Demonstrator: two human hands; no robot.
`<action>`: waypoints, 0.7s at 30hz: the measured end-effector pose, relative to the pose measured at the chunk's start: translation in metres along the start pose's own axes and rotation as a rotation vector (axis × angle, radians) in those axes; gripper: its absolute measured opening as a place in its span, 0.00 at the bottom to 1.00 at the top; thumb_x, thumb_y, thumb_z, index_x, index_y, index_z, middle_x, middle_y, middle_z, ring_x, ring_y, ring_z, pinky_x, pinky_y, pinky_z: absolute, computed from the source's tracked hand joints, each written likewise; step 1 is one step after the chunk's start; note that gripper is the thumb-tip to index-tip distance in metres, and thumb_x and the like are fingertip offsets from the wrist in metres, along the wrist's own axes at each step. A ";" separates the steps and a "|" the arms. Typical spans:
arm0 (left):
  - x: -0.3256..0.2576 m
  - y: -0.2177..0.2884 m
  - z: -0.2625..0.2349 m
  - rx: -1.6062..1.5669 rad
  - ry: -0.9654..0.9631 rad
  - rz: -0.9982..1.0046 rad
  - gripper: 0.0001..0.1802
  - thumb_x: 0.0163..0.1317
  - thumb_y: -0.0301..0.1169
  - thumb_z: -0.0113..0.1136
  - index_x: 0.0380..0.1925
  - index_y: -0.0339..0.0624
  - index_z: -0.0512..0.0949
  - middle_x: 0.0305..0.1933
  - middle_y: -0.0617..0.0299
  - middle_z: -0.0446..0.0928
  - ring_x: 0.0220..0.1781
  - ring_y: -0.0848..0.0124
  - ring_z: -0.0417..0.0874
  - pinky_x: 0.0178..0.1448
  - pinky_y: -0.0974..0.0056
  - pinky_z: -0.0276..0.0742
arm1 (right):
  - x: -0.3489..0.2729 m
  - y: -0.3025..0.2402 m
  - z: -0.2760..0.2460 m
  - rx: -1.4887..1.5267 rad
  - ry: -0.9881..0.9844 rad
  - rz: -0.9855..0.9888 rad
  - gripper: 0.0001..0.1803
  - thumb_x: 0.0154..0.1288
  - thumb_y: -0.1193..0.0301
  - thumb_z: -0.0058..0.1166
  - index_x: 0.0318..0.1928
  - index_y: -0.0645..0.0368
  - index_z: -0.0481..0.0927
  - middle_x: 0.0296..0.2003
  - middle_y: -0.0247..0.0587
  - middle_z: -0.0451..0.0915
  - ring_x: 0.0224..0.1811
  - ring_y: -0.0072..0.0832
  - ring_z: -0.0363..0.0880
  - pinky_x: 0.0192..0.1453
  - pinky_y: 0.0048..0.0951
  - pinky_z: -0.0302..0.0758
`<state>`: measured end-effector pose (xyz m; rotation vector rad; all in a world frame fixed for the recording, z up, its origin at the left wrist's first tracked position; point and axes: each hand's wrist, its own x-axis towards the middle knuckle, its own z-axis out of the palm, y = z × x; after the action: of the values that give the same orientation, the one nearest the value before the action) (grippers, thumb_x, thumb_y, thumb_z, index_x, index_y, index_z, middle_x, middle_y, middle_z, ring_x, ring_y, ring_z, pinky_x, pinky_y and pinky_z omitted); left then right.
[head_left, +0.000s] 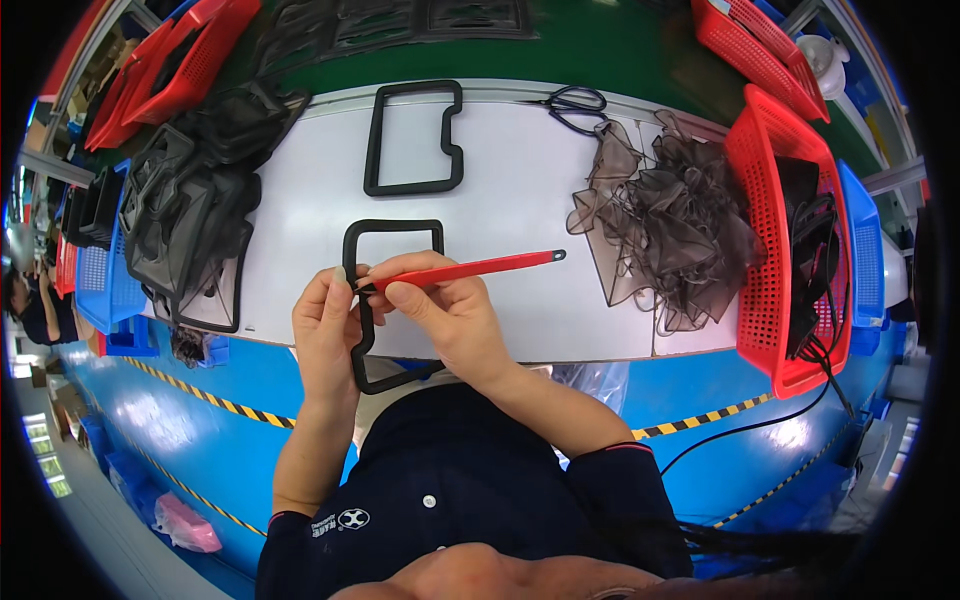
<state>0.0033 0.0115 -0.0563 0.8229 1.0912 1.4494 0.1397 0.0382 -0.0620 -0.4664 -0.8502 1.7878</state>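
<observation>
While the left hand (325, 315) pinches the side of a black frame (395, 224) between thumb and fingers, the right hand (445, 310) is closed around a slim red tool (480, 269), its dark tip against or just beside the same bar; which of the two, I cannot tell. The frame sits at the middle of the table's (520, 200) near edge, its upper part over the white top and its lower end reaching past the edge towards the person's body.

It looks light and rather soft — a thin, rounded bar, perhaps foam or rubber, around an open middle — so I would expect it to bend or twist if held by one corner alone. The matt surface should grip well and hardly slip. A pinch on the long side, close to where the tool works, seems the best hold; hard pressure from the tip could nick it.

A similar frame (373, 140) lies by the table's far edge, with scissors (580, 102) to its right along that edge. Crumpled sheer cloth (690, 220) covers the right end, and piled dark frames (180, 210) the left.
</observation>
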 end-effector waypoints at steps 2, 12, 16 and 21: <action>0.001 0.001 0.005 -0.010 -0.001 0.023 0.15 0.67 0.36 0.52 0.38 0.33 0.76 0.34 0.58 0.78 0.29 0.74 0.77 0.33 0.70 0.74 | 0.000 0.001 -0.001 -0.025 -0.016 -0.043 0.09 0.65 0.76 0.51 0.44 0.64 0.77 0.36 0.34 0.77 0.34 0.18 0.72 0.41 0.20 0.71; -0.002 0.004 0.014 -0.042 0.015 0.055 0.13 0.66 0.34 0.52 0.40 0.34 0.76 0.35 0.57 0.79 0.31 0.72 0.78 0.33 0.70 0.74 | 0.002 -0.005 -0.004 0.005 0.025 -0.083 0.09 0.65 0.75 0.51 0.44 0.65 0.77 0.33 0.34 0.76 0.32 0.19 0.72 0.38 0.20 0.70; -0.003 0.006 0.016 -0.102 -0.015 0.046 0.13 0.66 0.36 0.52 0.40 0.35 0.75 0.35 0.57 0.80 0.34 0.71 0.79 0.35 0.70 0.74 | 0.004 -0.010 0.001 -0.003 0.014 -0.101 0.09 0.67 0.74 0.50 0.45 0.65 0.77 0.31 0.34 0.76 0.31 0.19 0.71 0.38 0.20 0.70; -0.004 0.003 0.012 -0.162 -0.001 -0.009 0.14 0.66 0.38 0.52 0.40 0.36 0.76 0.34 0.59 0.79 0.36 0.71 0.79 0.39 0.68 0.71 | 0.002 -0.007 0.002 -0.023 0.012 -0.074 0.10 0.67 0.73 0.50 0.44 0.64 0.78 0.32 0.34 0.78 0.32 0.18 0.73 0.38 0.19 0.71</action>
<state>0.0145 0.0094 -0.0494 0.7027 0.9614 1.5081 0.1423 0.0413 -0.0549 -0.4544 -0.8693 1.7078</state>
